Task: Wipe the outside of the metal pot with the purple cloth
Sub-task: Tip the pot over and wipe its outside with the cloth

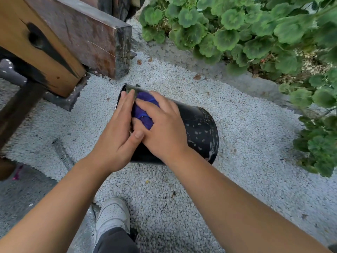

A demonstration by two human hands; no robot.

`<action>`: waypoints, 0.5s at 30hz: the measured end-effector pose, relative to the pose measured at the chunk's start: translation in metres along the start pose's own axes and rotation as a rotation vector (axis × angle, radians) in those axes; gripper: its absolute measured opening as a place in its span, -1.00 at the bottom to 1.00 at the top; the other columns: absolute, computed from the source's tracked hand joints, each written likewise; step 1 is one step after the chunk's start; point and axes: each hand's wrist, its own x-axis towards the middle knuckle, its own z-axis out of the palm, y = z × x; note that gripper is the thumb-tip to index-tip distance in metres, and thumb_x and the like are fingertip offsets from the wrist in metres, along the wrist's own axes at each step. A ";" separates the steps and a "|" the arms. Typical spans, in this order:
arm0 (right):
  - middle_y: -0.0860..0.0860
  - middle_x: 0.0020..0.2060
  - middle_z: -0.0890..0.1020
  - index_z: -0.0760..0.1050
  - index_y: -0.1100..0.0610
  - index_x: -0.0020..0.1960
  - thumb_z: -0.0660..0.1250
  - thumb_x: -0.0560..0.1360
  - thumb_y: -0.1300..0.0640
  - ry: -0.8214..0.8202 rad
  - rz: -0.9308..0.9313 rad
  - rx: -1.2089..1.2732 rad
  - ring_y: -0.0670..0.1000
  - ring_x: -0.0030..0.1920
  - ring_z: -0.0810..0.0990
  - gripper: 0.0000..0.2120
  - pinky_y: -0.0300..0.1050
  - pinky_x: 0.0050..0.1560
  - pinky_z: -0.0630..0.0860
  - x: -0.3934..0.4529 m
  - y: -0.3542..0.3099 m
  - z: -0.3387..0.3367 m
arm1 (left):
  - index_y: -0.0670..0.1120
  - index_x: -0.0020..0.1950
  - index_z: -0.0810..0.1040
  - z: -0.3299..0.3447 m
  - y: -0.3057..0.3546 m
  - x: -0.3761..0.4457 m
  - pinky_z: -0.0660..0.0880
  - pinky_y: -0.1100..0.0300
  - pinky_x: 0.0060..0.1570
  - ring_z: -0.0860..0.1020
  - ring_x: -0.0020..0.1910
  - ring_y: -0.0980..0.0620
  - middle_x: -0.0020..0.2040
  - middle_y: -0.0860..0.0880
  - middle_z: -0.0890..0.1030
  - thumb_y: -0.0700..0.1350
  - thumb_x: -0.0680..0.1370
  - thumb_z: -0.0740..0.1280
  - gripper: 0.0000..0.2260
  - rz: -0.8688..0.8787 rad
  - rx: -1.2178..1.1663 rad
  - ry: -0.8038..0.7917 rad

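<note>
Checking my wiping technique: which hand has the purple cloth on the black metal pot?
The right hand: it grips the purple cloth, while the left hand rests straight-fingered against the black metal pot.

Cloth (144,110) on the pot (198,128), gravel (246,143) beneath, beams (54,42) behind left, plants (255,30) right.

Pot (200,128) lies on its side on the white gravel (246,128), left hand (116,132) flat against it near the rim, right hand (164,128) gripping the bunched purple cloth (144,110) against its dark wall.
</note>
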 end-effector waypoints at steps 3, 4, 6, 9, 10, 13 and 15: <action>0.04 0.31 0.52 0.60 -0.01 0.22 0.36 0.43 -0.03 0.080 0.029 -0.055 0.11 0.26 0.43 -0.63 -0.07 0.32 0.32 0.002 0.021 -0.003 | -0.29 0.58 0.02 0.003 0.002 0.003 -0.09 0.29 0.49 -0.03 0.59 -0.08 0.58 -0.13 0.05 0.39 0.56 -0.08 -0.13 -0.038 0.032 0.013; 0.04 0.28 0.54 0.62 0.00 0.20 0.36 0.42 0.00 0.096 0.059 -0.059 0.12 0.23 0.47 -0.64 -0.04 0.30 0.36 0.003 0.029 -0.006 | -0.28 0.58 0.03 0.003 0.001 0.004 -0.09 0.29 0.49 -0.03 0.59 -0.08 0.57 -0.12 0.06 0.37 0.57 -0.06 -0.16 -0.051 0.039 0.021; 0.00 0.23 0.58 0.64 0.00 0.16 0.35 0.40 0.05 0.111 0.150 -0.076 0.11 0.16 0.52 -0.67 0.01 0.28 0.42 0.004 0.054 -0.019 | -0.24 0.59 0.04 0.004 -0.001 0.005 -0.09 0.32 0.48 -0.04 0.59 -0.02 0.59 -0.10 0.06 0.29 0.59 0.01 -0.23 -0.083 0.060 0.041; -0.05 0.26 0.54 0.62 -0.04 0.18 0.30 0.44 0.04 0.043 0.358 -0.142 0.10 0.21 0.50 -0.67 0.05 0.30 0.41 0.007 0.108 -0.050 | -0.17 0.60 0.04 0.005 -0.002 0.004 -0.12 0.39 0.45 -0.06 0.59 0.08 0.61 -0.04 0.05 0.22 0.59 0.03 -0.30 -0.117 0.094 0.066; -0.05 0.27 0.53 0.62 -0.04 0.18 0.29 0.45 0.04 0.011 0.417 -0.161 0.12 0.23 0.49 -0.67 0.03 0.31 0.40 0.006 0.124 -0.058 | -0.16 0.61 0.03 0.006 -0.001 0.004 -0.13 0.41 0.44 -0.07 0.58 0.10 0.60 -0.02 0.05 0.21 0.59 0.03 -0.31 -0.119 0.094 0.068; -0.05 0.28 0.51 0.61 -0.05 0.18 0.28 0.46 0.07 -0.014 0.483 -0.171 0.14 0.23 0.47 -0.68 -0.06 0.29 0.39 0.003 0.148 -0.065 | -0.15 0.61 0.02 0.012 0.011 0.009 -0.14 0.42 0.44 -0.07 0.58 0.09 0.61 -0.01 0.04 0.09 0.56 0.08 -0.33 -0.083 0.085 0.048; -0.07 0.26 0.50 0.60 -0.07 0.17 0.28 0.46 0.07 0.027 0.520 -0.153 0.09 0.20 0.48 -0.69 -0.17 0.20 0.37 -0.001 0.150 -0.064 | -0.14 0.60 0.03 0.018 0.018 0.010 -0.10 0.39 0.45 -0.07 0.58 0.10 0.61 -0.03 0.05 0.02 0.46 0.11 -0.28 -0.078 0.064 0.035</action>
